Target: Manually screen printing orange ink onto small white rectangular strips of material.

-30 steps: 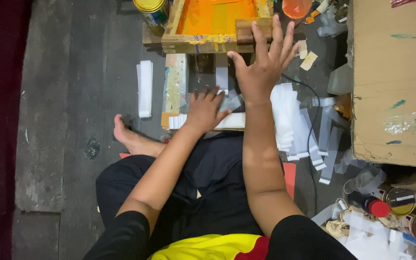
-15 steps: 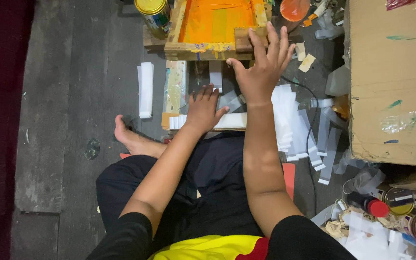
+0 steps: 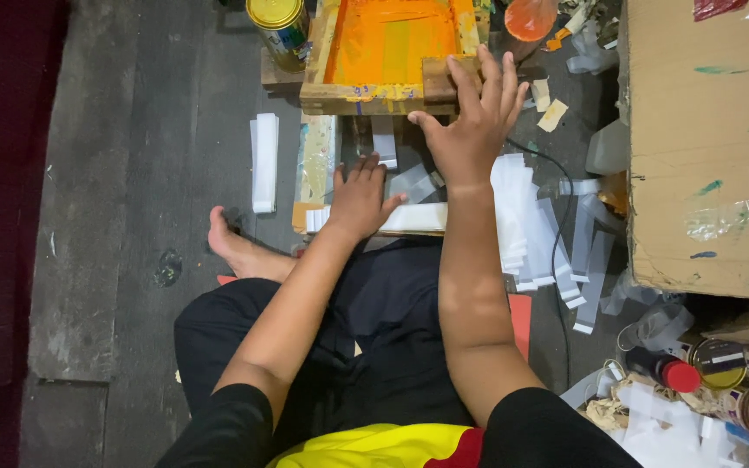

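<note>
Two hands are used: the right hand [image 3: 470,130], fingers spread flat, is pressed on the wooden frame [image 3: 374,91]; the left hand [image 3: 359,201], open, is laid on a white strip [image 3: 418,217] below it. The frame likely needs lifting next.

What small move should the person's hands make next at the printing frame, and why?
Probably lower the wooden screen frame flat. The right hand rests fingers spread on the frame's near edge. The left hand presses white strips beneath it, so the piece seems positioned under the orange mesh.

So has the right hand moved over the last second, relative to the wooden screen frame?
Barely. The right hand stays flat on the wooden screen frame's near right corner, fingers a little closer together.
</note>
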